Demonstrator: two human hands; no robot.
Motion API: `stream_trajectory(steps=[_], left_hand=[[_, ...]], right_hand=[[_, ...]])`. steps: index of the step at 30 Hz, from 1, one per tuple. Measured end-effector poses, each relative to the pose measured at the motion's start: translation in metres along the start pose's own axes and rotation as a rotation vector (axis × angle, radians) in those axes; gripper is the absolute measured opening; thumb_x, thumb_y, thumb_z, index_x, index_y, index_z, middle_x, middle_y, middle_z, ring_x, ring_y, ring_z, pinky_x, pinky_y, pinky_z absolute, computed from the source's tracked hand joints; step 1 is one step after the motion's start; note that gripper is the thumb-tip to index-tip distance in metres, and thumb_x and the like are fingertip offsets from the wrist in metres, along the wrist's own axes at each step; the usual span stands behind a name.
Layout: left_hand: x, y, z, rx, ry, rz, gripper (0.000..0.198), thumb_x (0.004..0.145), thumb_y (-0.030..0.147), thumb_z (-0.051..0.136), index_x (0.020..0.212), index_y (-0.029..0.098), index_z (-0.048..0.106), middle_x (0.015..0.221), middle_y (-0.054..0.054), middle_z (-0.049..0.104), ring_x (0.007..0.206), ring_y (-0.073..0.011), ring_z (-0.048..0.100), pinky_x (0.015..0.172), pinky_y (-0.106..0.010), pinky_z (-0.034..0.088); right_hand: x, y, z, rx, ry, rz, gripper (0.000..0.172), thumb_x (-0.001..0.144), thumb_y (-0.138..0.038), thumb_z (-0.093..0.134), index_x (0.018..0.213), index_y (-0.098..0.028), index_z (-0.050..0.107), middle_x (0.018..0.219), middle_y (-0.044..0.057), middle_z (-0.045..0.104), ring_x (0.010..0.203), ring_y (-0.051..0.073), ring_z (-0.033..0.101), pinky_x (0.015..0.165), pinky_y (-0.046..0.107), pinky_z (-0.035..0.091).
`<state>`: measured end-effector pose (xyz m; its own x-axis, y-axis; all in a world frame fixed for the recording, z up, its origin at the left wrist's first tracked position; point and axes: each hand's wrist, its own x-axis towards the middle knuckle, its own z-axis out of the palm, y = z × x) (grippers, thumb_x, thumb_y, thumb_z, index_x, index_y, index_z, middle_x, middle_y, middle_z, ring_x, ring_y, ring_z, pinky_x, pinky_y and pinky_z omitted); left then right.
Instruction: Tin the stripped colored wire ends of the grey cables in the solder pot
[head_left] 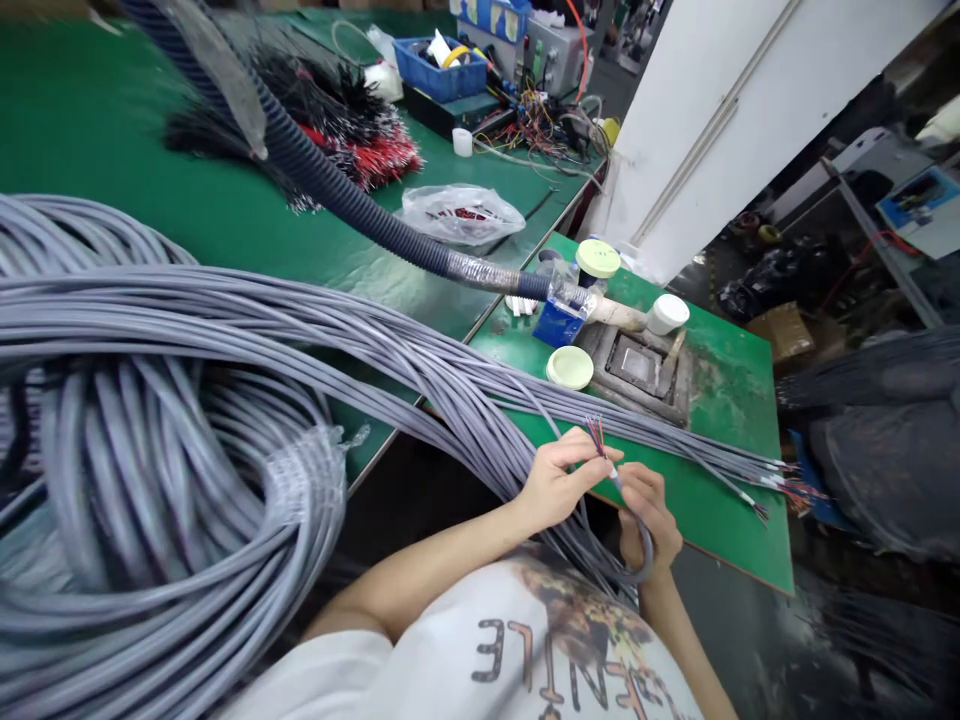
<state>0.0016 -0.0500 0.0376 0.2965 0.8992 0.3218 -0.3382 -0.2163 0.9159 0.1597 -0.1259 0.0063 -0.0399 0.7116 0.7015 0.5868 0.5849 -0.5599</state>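
My left hand (559, 480) pinches a thin grey multi-core cable (616, 482) just below its stripped end. Fine coloured wires (596, 436) fan out from that end. My right hand (649, 512) grips the same cable lower down, and a short loop of it curves below the fingers. Behind my hands, a long bundle of grey cables (480, 400) runs across a green work board (724, 420), its stripped ends splaying out past the board's right edge. A large coil of the same cable (150, 480) fills the left side, partly wrapped in clear plastic.
Behind the board stand a black corrugated conduit (315, 170), a clear plastic bag (461, 215), a blue bin (430, 70) and tangled wires on a green bench (112, 150). A recessed metal fixture (636, 365) sits in the board. A white wall panel (712, 130) rises right.
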Motion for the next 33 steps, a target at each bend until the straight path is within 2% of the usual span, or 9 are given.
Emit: stream_trajectory(steps=[6,14,19,22,24,26,28,30,33], left_hand=[[-0.004,-0.002,0.001,0.037,-0.021,0.048,0.026,0.089,0.032,0.058,0.074,0.017,0.073,0.081,-0.008,0.074,0.075,-0.0172,0.062,0.077,-0.036,0.049],[-0.008,-0.002,0.0,0.026,-0.064,0.005,0.03,0.088,0.04,0.057,0.076,0.018,0.075,0.077,-0.007,0.073,0.074,-0.0183,0.06,0.075,-0.037,0.048],[-0.009,-0.013,0.003,-0.061,-0.084,-0.179,0.039,0.086,0.047,0.056,0.07,0.017,0.075,0.064,-0.006,0.067,0.069,-0.0192,0.057,0.071,-0.037,0.048],[-0.005,-0.014,0.013,-0.033,-0.235,-0.308,0.042,0.089,0.045,0.052,0.067,0.016,0.074,0.061,-0.006,0.066,0.066,-0.0181,0.059,0.069,-0.034,0.048],[0.0,-0.011,0.019,0.055,-0.407,-0.308,0.04,0.091,0.042,0.049,0.075,0.016,0.075,0.074,-0.007,0.072,0.074,-0.0185,0.063,0.073,-0.033,0.049],[0.01,-0.01,0.023,0.221,-0.523,-0.188,0.033,0.092,0.039,0.05,0.09,0.018,0.074,0.089,-0.007,0.074,0.085,-0.0193,0.064,0.08,-0.034,0.048],[0.022,-0.013,0.022,0.446,-0.531,0.014,0.028,0.091,0.036,0.054,0.107,0.02,0.07,0.096,-0.007,0.073,0.09,-0.0201,0.062,0.085,-0.036,0.046],[0.038,-0.021,0.02,0.686,-0.504,0.195,0.027,0.09,0.033,0.054,0.11,0.02,0.067,0.101,-0.009,0.071,0.095,-0.0219,0.06,0.087,-0.038,0.044],[0.063,-0.041,0.023,1.022,-0.449,0.304,0.027,0.087,0.031,0.058,0.109,0.018,0.066,0.102,-0.011,0.068,0.096,-0.0258,0.056,0.08,-0.039,0.042]], right_hand=[[-0.006,0.002,-0.004,-0.071,-0.043,-0.064,0.043,0.084,-0.015,0.053,0.121,-0.036,0.058,0.113,0.004,0.069,0.103,0.027,0.061,0.083,0.06,0.05],[-0.013,-0.003,-0.011,-0.112,-0.073,-0.061,0.05,0.082,-0.013,0.057,0.126,-0.037,0.056,0.113,0.003,0.07,0.102,0.026,0.062,0.086,0.059,0.048],[-0.016,-0.012,-0.01,-0.154,-0.13,-0.076,0.045,0.082,-0.015,0.059,0.122,-0.037,0.059,0.114,0.002,0.07,0.103,0.024,0.063,0.089,0.056,0.048],[-0.029,-0.022,-0.017,-0.203,-0.185,-0.088,0.042,0.084,-0.017,0.056,0.121,-0.036,0.059,0.114,0.002,0.071,0.104,0.023,0.063,0.089,0.052,0.049],[-0.047,-0.027,-0.034,-0.295,-0.174,-0.024,0.044,0.084,-0.015,0.055,0.124,-0.034,0.057,0.116,0.004,0.069,0.106,0.023,0.063,0.089,0.052,0.049],[-0.075,-0.033,-0.06,-0.459,-0.117,0.11,0.049,0.082,-0.014,0.056,0.127,-0.033,0.056,0.117,0.006,0.069,0.106,0.026,0.062,0.089,0.052,0.049],[-0.109,-0.04,-0.09,-0.675,-0.046,0.274,0.05,0.082,-0.014,0.055,0.128,-0.033,0.056,0.11,0.007,0.072,0.098,0.029,0.065,0.083,0.051,0.05],[-0.14,-0.047,-0.113,-0.793,-0.101,0.49,0.051,0.083,-0.021,0.056,0.132,-0.032,0.054,0.091,0.006,0.074,0.079,0.029,0.068,0.067,0.046,0.053],[-0.165,-0.058,-0.121,-0.726,-0.109,0.745,0.05,0.086,-0.028,0.053,0.136,-0.031,0.049,0.079,0.002,0.074,0.061,0.025,0.068,0.051,0.038,0.053]])
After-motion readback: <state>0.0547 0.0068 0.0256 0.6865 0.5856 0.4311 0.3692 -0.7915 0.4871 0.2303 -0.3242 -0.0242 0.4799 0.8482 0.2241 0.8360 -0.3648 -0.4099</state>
